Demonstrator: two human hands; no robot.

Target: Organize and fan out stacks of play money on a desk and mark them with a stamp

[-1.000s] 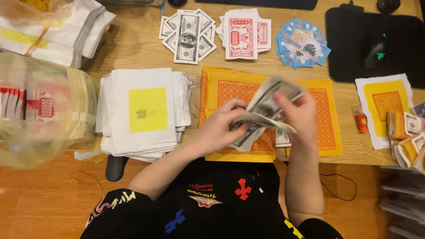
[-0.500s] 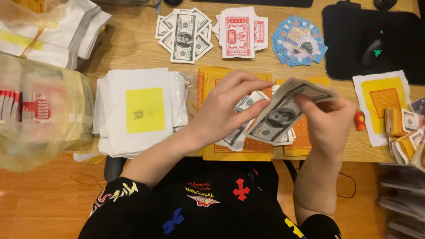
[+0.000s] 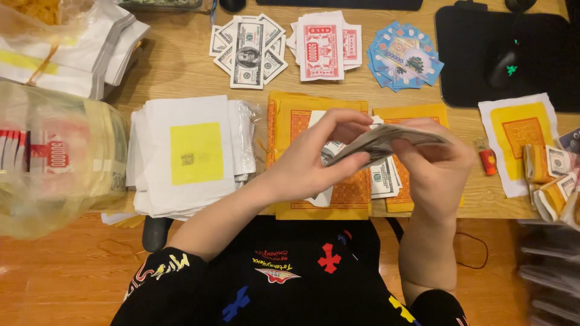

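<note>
Both hands are raised over the middle of the wooden desk (image 3: 181, 66), sharing one stack of grey-green play banknotes (image 3: 386, 140). The left hand (image 3: 311, 163) curls partly closed, thumb under and fingers over the stack's left end. The right hand (image 3: 438, 166) closes around the right end, fingers folded across the top edge. The stack is seen nearly edge-on and lies roughly level, just above two orange printed sheets (image 3: 290, 121) that lie side by side on the desk. A few loose notes (image 3: 382, 178) rest on those sheets beneath the hands. To the left sits a pile of white paper squares (image 3: 193, 154), the top one carrying a yellow patch; further left, a clear plastic bag (image 3: 54, 157) is stuffed with bundled paper. Along the far edge lie a fan of grey-green notes (image 3: 249, 45), a small pile of red and white notes (image 3: 321, 45) and a fan of blue cards (image 3: 403, 57). At the far right a black mat (image 3: 471, 60) holds a computer mouse (image 3: 502, 65). Near it lies a white sheet with a yellow centre (image 3: 519, 136), with a small red lighter (image 3: 487, 162) just beside it.
</note>
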